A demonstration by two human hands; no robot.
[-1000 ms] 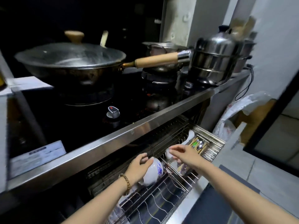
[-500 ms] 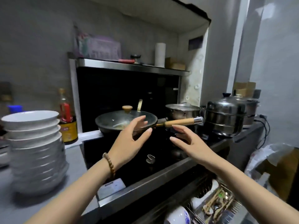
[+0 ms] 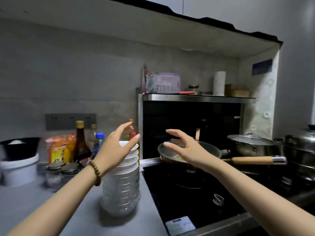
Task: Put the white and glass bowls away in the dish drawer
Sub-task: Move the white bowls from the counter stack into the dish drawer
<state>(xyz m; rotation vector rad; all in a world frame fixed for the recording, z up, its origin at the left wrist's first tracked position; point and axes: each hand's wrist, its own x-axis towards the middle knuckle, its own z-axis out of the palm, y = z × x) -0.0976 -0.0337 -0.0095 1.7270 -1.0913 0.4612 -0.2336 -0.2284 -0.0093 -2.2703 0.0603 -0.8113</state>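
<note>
A second ago I had both hands down at the dish drawer, seating a white bowl with a blue pattern in its wire rack. Now I've come back up and the view has swung left. The drawer is out of sight, and the stack of bowls (image 3: 125, 181) sits on the grey counter (image 3: 34, 201), just left of the black cooktop (image 3: 187, 193). White bowls (image 3: 130, 159) are on top, glass bowls (image 3: 121, 195) beneath.

My left hand (image 3: 117, 148) is released, fingers spread and curved at the stack's top; I cannot tell whether it touches the rim. My right hand (image 3: 186, 149) is also released and empty, over the lidded wok (image 3: 209, 149), apart from the stack. I judge one bowl is stowed and most of the pile is still to go.
</note>
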